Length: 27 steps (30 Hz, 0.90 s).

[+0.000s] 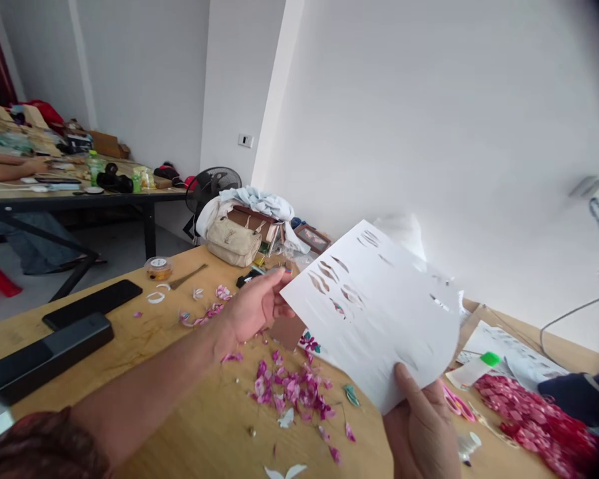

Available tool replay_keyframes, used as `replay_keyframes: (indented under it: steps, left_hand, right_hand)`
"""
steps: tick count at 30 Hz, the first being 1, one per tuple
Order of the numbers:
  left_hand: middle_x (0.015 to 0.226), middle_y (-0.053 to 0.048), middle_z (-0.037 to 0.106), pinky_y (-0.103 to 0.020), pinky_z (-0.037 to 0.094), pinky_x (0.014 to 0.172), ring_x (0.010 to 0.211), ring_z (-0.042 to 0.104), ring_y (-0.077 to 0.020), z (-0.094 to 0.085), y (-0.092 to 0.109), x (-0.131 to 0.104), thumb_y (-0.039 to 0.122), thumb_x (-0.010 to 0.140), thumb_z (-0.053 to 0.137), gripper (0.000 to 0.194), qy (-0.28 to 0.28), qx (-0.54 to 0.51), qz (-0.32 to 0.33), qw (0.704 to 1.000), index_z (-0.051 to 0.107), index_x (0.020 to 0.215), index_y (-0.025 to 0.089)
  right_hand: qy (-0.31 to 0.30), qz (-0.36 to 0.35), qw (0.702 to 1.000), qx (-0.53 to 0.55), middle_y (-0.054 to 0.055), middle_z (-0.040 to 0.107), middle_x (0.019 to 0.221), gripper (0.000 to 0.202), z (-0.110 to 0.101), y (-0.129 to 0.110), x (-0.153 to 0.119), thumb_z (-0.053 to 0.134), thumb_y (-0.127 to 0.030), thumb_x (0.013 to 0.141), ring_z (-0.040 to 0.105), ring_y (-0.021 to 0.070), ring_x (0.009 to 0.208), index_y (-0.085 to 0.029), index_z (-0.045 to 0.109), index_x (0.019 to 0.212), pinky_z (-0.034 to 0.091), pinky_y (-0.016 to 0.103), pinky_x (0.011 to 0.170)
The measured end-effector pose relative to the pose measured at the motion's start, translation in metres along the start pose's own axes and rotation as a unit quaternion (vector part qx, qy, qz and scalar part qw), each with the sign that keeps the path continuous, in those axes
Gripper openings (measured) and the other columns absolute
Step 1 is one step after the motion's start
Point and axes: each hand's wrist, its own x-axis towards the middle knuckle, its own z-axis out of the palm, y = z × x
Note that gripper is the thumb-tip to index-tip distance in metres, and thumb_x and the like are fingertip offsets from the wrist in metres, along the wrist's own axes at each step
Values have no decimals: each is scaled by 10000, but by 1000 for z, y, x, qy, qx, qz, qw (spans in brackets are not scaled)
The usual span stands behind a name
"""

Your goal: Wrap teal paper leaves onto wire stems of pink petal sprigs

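A white sheet of paper point(379, 319) with leaf-shaped cut-outs is raised and tilted over the wooden table point(180, 412). My right hand point(422, 419) grips its lower edge, thumb on top and fingers beneath. At the sheet's left corner is my left hand point(259, 303), its fingers partly bent beside the corner; whether they hold the sheet is unclear. Pink and magenta petals point(292, 389) lie scattered on the table below the sheet. A small teal leaf piece point(351, 394) rests right of them. Part of a card with a magenta flower point(309, 342) shows under the sheet.
Right: red-pink material point(534, 419), pink scissors point(458, 402), green-capped bottle point(474, 371) and a thread spool point(468, 447). Left: black phone point(92, 304), dark case point(47, 356), round container point(158, 268). Behind: beige bag point(233, 241), fan point(213, 189), and another table with a person's arm point(10, 167).
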Motion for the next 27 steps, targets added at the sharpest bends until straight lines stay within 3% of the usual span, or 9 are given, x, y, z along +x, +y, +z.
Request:
replay_keyframes:
  steps: [5, 10, 15, 18, 22, 27]
  left_hand:
    - [826, -76, 677, -216, 465, 637, 723, 619, -140, -4, 27, 23, 344, 742, 639, 279, -84, 103, -30, 991, 657, 883, 104]
    - [746, -60, 682, -251, 480, 635, 619, 625, -130, 9, 32, 36, 258, 692, 693, 223, -114, 136, -58, 982, 657, 848, 102]
    - [755, -65, 686, -258, 485, 641, 634, 625, -142, 10, 28, 37, 253, 693, 689, 249, -81, 156, -57, 983, 649, 869, 82]
    - [744, -81, 687, -245, 484, 606, 613, 619, -150, 8, 22, 29, 272, 691, 691, 273, -71, 181, -59, 979, 648, 861, 62]
    - [727, -71, 695, -223, 481, 555, 584, 618, -151, 0, 10, 19, 314, 702, 675, 231, -56, 177, -101, 977, 666, 800, 106]
    - [773, -66, 699, -241, 502, 604, 634, 632, -159, -5, 8, 14, 276, 713, 672, 221, -64, 153, -108, 980, 666, 889, 143]
  right_hand:
    - [-8, -48, 998, -26, -6, 695, 994, 350, 1, -7, 0, 699, -208, 656, 553, 201, 1055, -258, 651, 999, 302, 386, 1017]
    - [-34, -48, 998, -39, -10, 720, 895, 344, 1, -3, -4, 720, -206, 632, 605, 170, 956, -273, 666, 965, 374, 340, 950]
    - [-66, 23, 996, -49, 24, 729, 827, 356, -2, -14, 4, 777, -251, 547, 654, 191, 781, -247, 691, 892, 489, 330, 782]
    - [-53, 43, 997, -40, 25, 731, 768, 381, 0, -26, 15, 793, -281, 504, 662, 194, 670, -224, 693, 868, 519, 322, 707]
    - [-38, 41, 998, -7, 17, 731, 779, 423, 6, -33, 23, 783, -264, 523, 668, 199, 678, -212, 666, 926, 534, 300, 677]
    - [-68, 104, 992, 6, 38, 731, 807, 469, 6, -22, 21, 779, -242, 541, 673, 246, 711, -195, 629, 983, 543, 368, 683]
